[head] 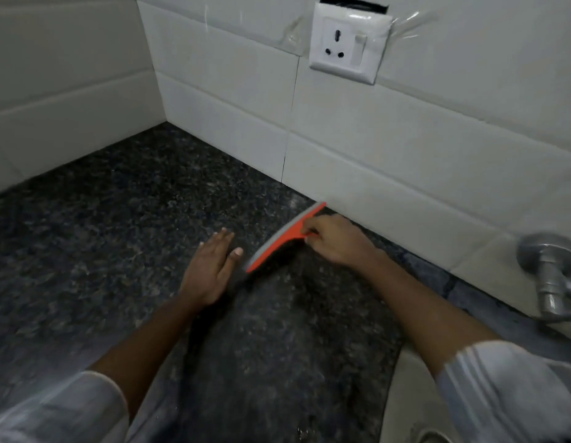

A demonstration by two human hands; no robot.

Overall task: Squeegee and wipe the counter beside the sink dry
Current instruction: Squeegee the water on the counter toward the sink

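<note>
The right hand (333,241) grasps the handle of an orange squeegee (285,236), fingers curled round the short grip where it meets the blade bar, the wrist low over the tabletop (102,225). The squeegee lies slantwise, its far end almost against the foot of the tiled wall (405,155) and its near end pointing toward the left hand (210,270); a grey rubber edge runs along the side turned away from the right hand, and it seems to be touching the stone, though motion blur makes that contact hard to confirm. The left hand is released, fingers straight and close together, palm down flat on the tabletop just beside the near end of the squeegee, the thumb tip nearest to it but apart from it. Both forearms are bare up to rolled pale sleeves (508,394) at the bottom corners. The tabletop is dark speckled granite running back into a corner of white tiles. On the back wall above the squeegee sits a white socket plate with a switch (349,46), with clear tape at its sides. A metal tap fitting (552,276) juts from the wall at the right edge, and the pale rim of the sink (405,394) curves along the lower right.
</note>
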